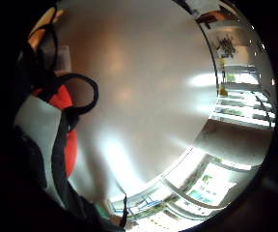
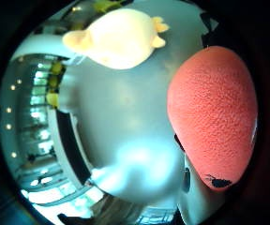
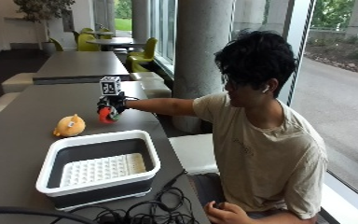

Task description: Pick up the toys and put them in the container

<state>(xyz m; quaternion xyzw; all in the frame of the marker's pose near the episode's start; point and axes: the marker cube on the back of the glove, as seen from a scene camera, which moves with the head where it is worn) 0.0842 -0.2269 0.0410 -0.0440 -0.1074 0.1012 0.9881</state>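
Red toy [image 3: 106,115] in raised hands [image 3: 112,105]

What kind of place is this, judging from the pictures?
Probably a café or canteen-like common area of a public building: long grey tables, yellow-green chairs round a further table, and tall windows beside a road.

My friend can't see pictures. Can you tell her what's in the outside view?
A person at a grey table holds a red toy in their gloved right hand, lifted above the tabletop. A yellow plush toy lies on the table beside it, and nearer the camera stands a white-rimmed container with no toys in it.
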